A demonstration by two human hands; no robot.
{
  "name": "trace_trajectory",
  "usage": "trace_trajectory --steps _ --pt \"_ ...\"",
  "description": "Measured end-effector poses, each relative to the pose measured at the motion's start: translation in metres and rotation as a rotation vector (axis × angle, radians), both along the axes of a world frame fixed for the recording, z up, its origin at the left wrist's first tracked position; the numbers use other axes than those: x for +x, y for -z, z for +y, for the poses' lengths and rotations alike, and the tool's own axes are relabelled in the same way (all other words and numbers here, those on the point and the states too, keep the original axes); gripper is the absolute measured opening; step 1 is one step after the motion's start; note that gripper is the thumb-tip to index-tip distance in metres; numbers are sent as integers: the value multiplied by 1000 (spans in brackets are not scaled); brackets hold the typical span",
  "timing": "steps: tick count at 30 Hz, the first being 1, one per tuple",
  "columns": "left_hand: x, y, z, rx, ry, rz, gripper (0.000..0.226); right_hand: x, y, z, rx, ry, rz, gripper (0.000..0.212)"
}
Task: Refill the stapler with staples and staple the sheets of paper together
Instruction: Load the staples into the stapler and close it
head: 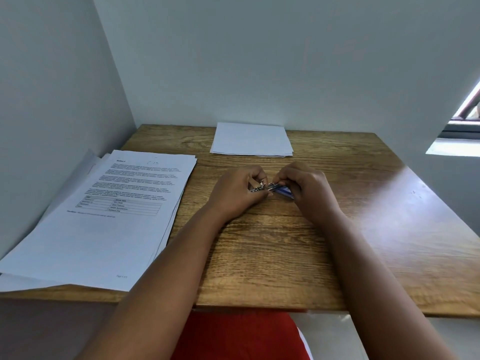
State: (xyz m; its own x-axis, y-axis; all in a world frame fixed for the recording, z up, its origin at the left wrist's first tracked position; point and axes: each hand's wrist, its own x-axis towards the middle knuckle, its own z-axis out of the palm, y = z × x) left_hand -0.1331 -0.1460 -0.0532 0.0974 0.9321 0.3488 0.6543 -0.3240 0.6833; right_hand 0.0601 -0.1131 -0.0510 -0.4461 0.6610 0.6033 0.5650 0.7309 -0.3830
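Right now both of my hands are pinched around the small stapler, which sits low over the middle of the wooden surface. My left hand is curled nearly closed, fingertips gripping the metal end, where a bit of bright metal sticks up. My right hand is likewise narrowed, thumb and fingers holding the blue-and-white end. Whether a strip of staples is between my fingers I cannot tell; it is too small and hidden.

I judge this to be the reloading step. To do it well, I should keep the body steady with one hand, seat the staples straight in the channel, and close it without forcing.

A printed stack of sheets lies well to my left, and a blank pile rests beyond my hands near the wall.
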Motion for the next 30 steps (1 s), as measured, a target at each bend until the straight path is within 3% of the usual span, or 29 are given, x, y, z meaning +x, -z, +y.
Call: trace_trajectory --steps 8,14,17,23,30 --pt "0 1 -1 0 8 -16 18 -1 -3 -4 -19 -16 -20 25" --pt "1 -1 -2 -16 -7 -14 19 -3 1 -2 -23 98 56 27" --pt "1 -2 -2 -13 -6 -7 18 -3 1 0 -2 130 119 39" --pt "2 -3 -3 -12 2 -1 19 -9 3 -4 -133 85 -36 38" --pt "3 -2 -1 -14 -17 29 19 -8 3 3 -189 320 171 41"
